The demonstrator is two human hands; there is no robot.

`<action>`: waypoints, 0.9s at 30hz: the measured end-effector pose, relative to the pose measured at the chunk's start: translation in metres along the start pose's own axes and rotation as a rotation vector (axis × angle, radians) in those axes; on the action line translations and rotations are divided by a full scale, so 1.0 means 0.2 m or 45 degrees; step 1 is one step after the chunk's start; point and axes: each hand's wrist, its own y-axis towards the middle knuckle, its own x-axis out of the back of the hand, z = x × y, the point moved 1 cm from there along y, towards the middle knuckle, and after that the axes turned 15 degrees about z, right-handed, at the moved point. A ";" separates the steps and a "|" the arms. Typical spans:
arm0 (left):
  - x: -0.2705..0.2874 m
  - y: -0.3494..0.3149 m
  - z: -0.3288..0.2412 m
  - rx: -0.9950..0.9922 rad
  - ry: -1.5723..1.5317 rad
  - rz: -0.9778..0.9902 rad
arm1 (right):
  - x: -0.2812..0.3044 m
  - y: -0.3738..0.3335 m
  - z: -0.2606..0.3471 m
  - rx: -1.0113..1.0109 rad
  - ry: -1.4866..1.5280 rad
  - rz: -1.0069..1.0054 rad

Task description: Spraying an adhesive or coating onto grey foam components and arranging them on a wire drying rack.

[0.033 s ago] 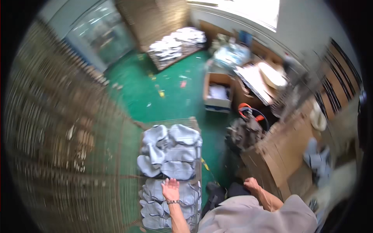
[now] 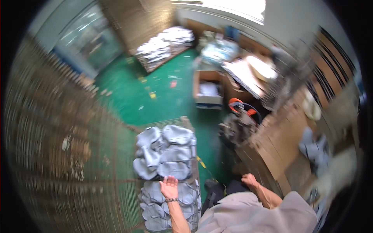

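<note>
My left hand (image 2: 169, 187), with a dark bracelet at the wrist, is held palm up, fingers stretched out. Beneath it are soft-looking light grey shaped pieces (image 2: 175, 153), laid in overlapping rows on a wire rack (image 2: 185, 123). Whether the hand touches them I cannot tell; nothing lies in its palm. My right hand (image 2: 250, 180) is curled into a loose fist in front of my body, close to a table covered in brown cardboard (image 2: 272, 151). No object shows in it.
Tall wire racking (image 2: 105, 155) fills the left side, blurred. Beyond the green floor (image 2: 128, 97) stand an open box (image 2: 209, 101) and a bin of white pieces (image 2: 165, 44). A brownish bundle with an orange ring (image 2: 237, 126) is beside the table; grey pieces (image 2: 314, 151) lie farther right.
The room has shifted left in the picture as my view turns right. Both hands keep nearly the same pose and place in the picture.
</note>
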 end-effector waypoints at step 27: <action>-1.74 -0.84 3.33 1.715 0.686 0.752 | 1.43 -1.26 -1.99 0.191 2.889 -1.576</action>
